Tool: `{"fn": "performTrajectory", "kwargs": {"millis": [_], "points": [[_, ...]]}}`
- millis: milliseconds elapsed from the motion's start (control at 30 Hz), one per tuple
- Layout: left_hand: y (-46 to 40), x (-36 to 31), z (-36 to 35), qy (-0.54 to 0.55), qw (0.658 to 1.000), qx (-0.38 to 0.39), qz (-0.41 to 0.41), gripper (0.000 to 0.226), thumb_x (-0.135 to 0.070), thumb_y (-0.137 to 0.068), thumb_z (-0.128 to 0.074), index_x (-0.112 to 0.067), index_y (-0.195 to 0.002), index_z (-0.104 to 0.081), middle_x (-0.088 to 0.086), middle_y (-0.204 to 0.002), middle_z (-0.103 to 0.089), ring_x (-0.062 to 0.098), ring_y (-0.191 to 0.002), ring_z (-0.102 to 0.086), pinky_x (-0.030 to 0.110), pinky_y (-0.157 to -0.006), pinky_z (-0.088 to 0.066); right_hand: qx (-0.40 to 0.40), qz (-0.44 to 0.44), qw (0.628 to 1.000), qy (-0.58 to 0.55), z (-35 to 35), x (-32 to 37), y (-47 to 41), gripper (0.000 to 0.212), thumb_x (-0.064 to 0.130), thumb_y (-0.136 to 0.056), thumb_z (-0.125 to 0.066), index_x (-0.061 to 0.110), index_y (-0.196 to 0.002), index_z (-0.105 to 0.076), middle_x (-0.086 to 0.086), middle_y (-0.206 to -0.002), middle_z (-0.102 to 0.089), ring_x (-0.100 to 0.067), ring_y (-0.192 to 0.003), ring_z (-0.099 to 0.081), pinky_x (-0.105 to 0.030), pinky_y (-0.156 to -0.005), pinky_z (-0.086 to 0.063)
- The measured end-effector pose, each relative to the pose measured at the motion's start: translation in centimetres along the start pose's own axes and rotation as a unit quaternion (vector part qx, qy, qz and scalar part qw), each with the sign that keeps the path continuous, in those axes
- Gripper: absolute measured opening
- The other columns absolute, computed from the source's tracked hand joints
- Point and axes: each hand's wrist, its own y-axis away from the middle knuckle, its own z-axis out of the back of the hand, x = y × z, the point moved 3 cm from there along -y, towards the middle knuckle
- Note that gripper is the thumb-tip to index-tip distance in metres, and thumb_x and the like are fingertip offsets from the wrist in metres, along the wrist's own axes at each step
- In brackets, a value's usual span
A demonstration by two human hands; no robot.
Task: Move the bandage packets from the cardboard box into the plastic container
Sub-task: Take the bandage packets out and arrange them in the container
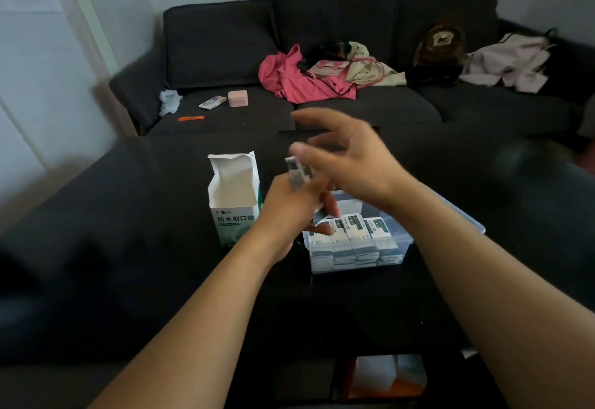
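A white cardboard box [234, 197] with green print stands upright with its top flaps open, on the dark table [128, 215]. To its right sits a clear plastic container [399, 247] holding several white-and-dark bandage packets [357, 231] in rows. My left hand [291, 207] hovers between the box and the container's left end and grips a small stack of bandage packets [296, 173], blurred by motion. My right hand [347, 154] is raised above the container with its fingers spread and relaxed, holding nothing.
Beyond the table a dark sofa [322, 109] carries pink clothing [299, 77], a pink case [237, 98], a brown backpack [439, 46] and small wrappers. An orange-and-white box [386, 376] lies at the table's near edge.
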Motion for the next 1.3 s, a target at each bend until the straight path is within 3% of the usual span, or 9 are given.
{"fn": "performTrajectory", "kwargs": {"millis": [100,167,333,533,767,933,1067,1300], "points": [[0.1,0.2,-1.1,-0.087,0.996,0.024,-0.025,0.029,-0.004,-0.099,-0.053,-0.032,-0.098,-0.059,-0.007,-0.091,-0.07,0.007,-0.074,-0.07,0.032,-0.051,-0.059,0.031,0.079,0.981,0.173,-2.1,0.0,0.2,0.031,0.024,-0.096,-0.065,0.022,-0.127,-0.068,0.007,-0.125,-0.068,-0.004,-0.109,-0.061,-0.007,-0.085,-0.042],[-0.3,0.7,-1.5,-0.078,0.997,0.01,0.0,0.023,-0.003,-0.099,-0.051,-0.023,-0.102,-0.063,0.0,-0.097,-0.073,0.011,-0.079,-0.07,0.03,-0.056,-0.058,0.021,0.067,0.98,0.188,-1.9,-0.7,0.1,0.023,0.016,-0.099,-0.059,0.017,-0.118,-0.073,0.003,-0.109,-0.074,-0.005,-0.098,-0.065,-0.007,-0.08,-0.042],[-0.8,1.4,-2.8,-0.021,0.998,-0.011,0.052,0.029,-0.01,-0.103,-0.039,-0.013,-0.085,-0.06,-0.003,-0.063,-0.058,0.01,-0.058,-0.051,0.024,-0.05,-0.037,0.019,0.017,0.988,0.155,-0.2,-1.9,0.6,0.021,0.021,-0.103,-0.054,0.015,-0.11,-0.073,0.004,-0.091,-0.071,-0.005,-0.085,-0.065,-0.019,-0.072,-0.05],[-1.3,1.6,-4.1,-0.008,0.998,0.017,0.055,0.02,-0.022,-0.1,-0.053,-0.013,-0.084,-0.061,0.004,-0.062,-0.058,0.01,-0.047,-0.045,0.021,-0.04,-0.031,0.059,-0.026,0.992,0.112,2.9,-2.8,1.2,0.019,0.021,-0.102,-0.056,0.026,-0.111,-0.072,0.013,-0.098,-0.07,0.002,-0.092,-0.066,-0.017,-0.078,-0.054],[-2.4,2.2,-5.7,-0.034,0.997,0.06,0.042,0.014,-0.025,-0.1,-0.062,-0.012,-0.101,-0.068,0.005,-0.072,-0.067,0.011,-0.054,-0.059,0.023,-0.043,-0.041,0.12,-0.044,0.992,0.02,6.0,-4.5,2.3,0.02,0.009,-0.097,-0.063,0.013,-0.114,-0.072,0.003,-0.102,-0.073,-0.009,-0.096,-0.071,-0.022,-0.081,-0.057],[-2.7,2.7,-6.5,-0.062,0.994,0.09,0.019,0.011,-0.021,-0.101,-0.06,-0.014,-0.095,-0.065,0.004,-0.069,-0.061,0.013,-0.059,-0.06,0.025,-0.046,-0.045,0.12,-0.045,0.988,0.083,6.3,-4.7,2.4,0.018,0.0,-0.095,-0.061,0.012,-0.103,-0.072,0.001,-0.095,-0.07,-0.003,-0.08,-0.068,-0.015,-0.073,-0.054],[-2.7,2.7,-6.6,-0.063,0.993,0.1,0.009,0.004,-0.019,-0.099,-0.063,-0.017,-0.1,-0.066,0.002,-0.075,-0.065,0.011,-0.062,-0.063,0.023,-0.048,-0.049,0.117,-0.065,0.986,0.102,6.5,-5.0,2.0,0.018,0.0,-0.096,-0.06,0.014,-0.1,-0.071,0.002,-0.094,-0.071,-0.01,-0.084,-0.071,-0.017,-0.073,-0.057],[-3.0,3.0,-6.6,-0.08,0.995,0.045,-0.028,0.031,-0.026,-0.1,-0.063,-0.014,-0.122,-0.047,0.009,-0.081,-0.064,0.008,-0.054,-0.06,0.023,-0.046,-0.047,0.116,-0.068,0.978,0.158,5.8,-5.4,1.1,0.023,0.005,-0.096,-0.061,0.025,-0.101,-0.07,0.008,-0.102,-0.069,-0.007,-0.088,-0.068,-0.026,-0.078,-0.058]]}}
